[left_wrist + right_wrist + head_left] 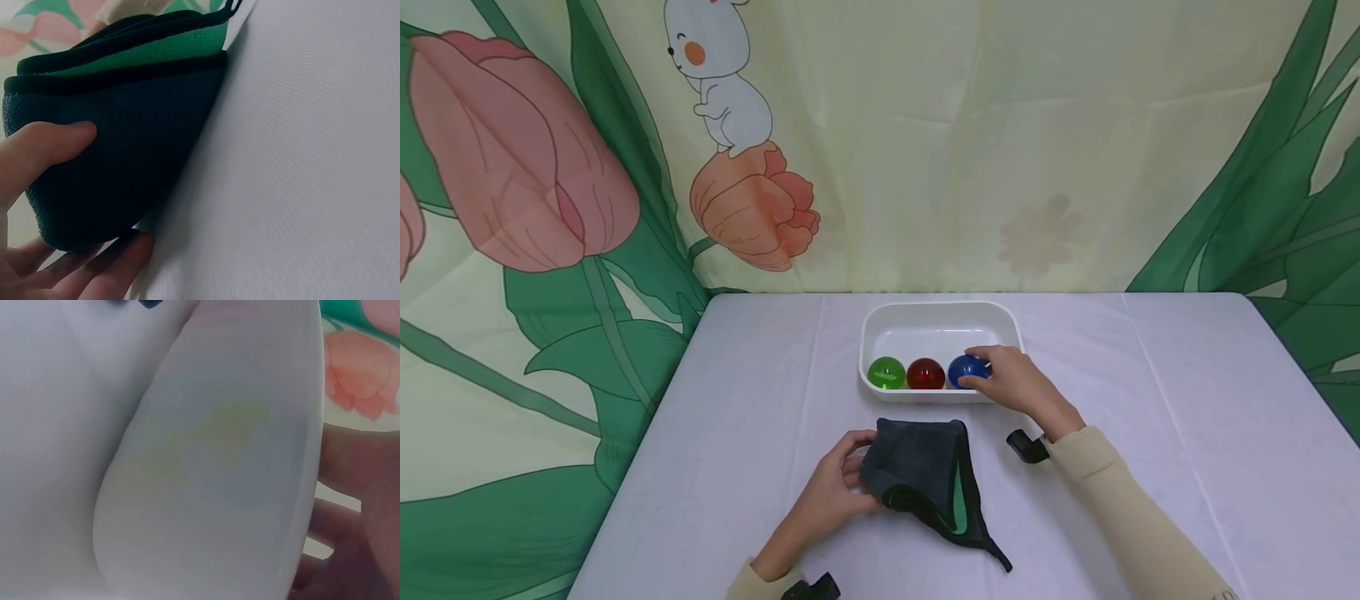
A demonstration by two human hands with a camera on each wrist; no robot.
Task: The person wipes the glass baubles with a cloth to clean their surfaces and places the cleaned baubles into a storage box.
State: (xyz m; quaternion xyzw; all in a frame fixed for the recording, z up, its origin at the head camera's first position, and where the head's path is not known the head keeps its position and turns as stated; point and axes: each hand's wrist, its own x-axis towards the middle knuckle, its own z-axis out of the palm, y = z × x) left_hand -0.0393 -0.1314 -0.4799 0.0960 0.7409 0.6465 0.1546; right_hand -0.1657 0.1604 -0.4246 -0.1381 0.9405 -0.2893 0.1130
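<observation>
My left hand [833, 486] grips a folded dark cloth [917, 462] by its left side, above the table. In the left wrist view, the thumb [56, 144] presses on the cloth's face and the other fingers lie beneath it. Green lining shows between the folds, and a black loop hangs from one corner. At the right end of a white tray [940, 397], my right hand [1017, 382] holds a blue ball [964, 369] between thumb and fingers. The tray wall hides that ball in the right wrist view. A red ball [926, 374] and a green ball [887, 373] sit left of it.
A white cloth covers the table [760, 400]. Behind the table hangs a printed curtain [910, 167] with flowers and a rabbit. Black wrist cameras are strapped to both forearms, the right one [1027, 446] just in front of the tray's right end.
</observation>
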